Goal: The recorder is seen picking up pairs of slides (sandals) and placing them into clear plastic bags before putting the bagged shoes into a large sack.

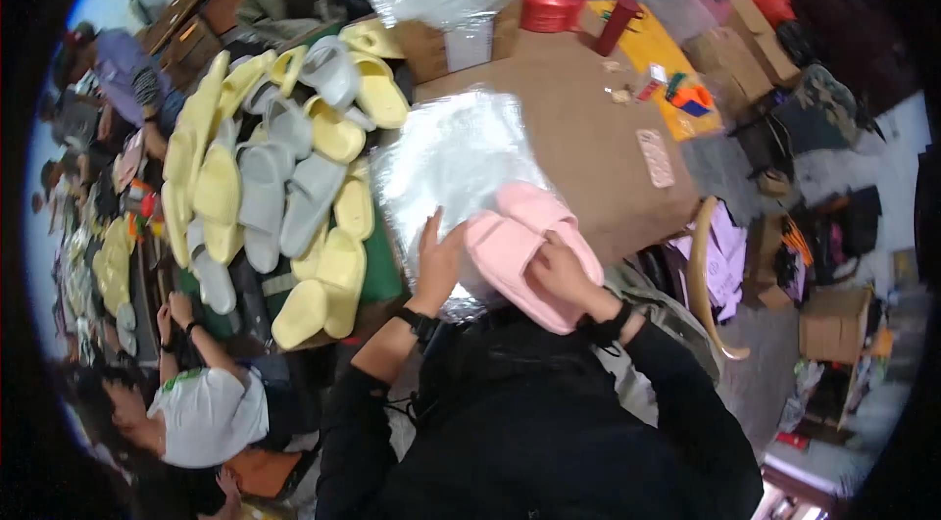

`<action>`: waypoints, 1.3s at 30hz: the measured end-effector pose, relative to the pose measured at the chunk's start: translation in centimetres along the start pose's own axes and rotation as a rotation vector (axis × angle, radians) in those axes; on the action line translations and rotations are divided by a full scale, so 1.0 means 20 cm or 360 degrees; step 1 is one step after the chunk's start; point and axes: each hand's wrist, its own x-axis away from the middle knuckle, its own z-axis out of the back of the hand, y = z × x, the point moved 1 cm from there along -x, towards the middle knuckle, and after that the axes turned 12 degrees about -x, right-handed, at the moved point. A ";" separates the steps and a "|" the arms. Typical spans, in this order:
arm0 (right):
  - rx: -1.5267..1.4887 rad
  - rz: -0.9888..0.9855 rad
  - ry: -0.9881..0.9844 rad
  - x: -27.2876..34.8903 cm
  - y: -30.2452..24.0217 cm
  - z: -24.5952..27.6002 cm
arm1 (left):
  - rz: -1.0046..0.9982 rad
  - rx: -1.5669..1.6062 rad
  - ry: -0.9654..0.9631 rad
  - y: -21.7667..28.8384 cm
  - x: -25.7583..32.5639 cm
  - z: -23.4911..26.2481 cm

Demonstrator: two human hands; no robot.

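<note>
Fingers of our right hand (561,270) are clamped over the pair of soft pink foam slippers (529,250), stacked sole to sole above the stack of clear plastic bags (446,162) on the brown table (578,128). Our left hand (438,260) lies flat, fingers together, on the top bag. We judge bagging is in hand; next calls for opening the bag's mouth.

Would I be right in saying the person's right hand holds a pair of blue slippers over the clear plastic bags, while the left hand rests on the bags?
Not quite: the slippers are pink, not blue, as the head view shows. The right hand does hold them over the clear plastic bags, and the left hand rests on the bags.
</note>
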 end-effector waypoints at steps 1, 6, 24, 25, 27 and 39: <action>0.0042 -0.0052 0.0061 -0.01 -0.06 -0.02 | 0.0017 0.0002 -0.0009 0.03 0.00 0.00; 0.0330 0.0144 0.0036 -0.13 -0.07 -0.12 | -0.0170 0.0033 -0.0007 0.09 -0.04 -0.02; -0.0053 0.0478 0.0691 -0.33 -0.06 -0.27 | -0.0018 0.0376 0.0007 0.13 0.05 0.00; 0.0131 0.0462 0.0813 -0.34 -0.02 -0.31 | -0.0091 0.0361 -0.0115 0.10 0.07 -0.03; 0.2213 0.0190 0.0333 -0.30 0.36 -0.35 | 0.0368 0.0923 -0.0726 0.25 0.05 -0.01; 0.0308 0.0418 -0.0512 -0.32 0.24 -0.20 | 0.0039 0.0751 -0.0665 0.08 0.14 -0.18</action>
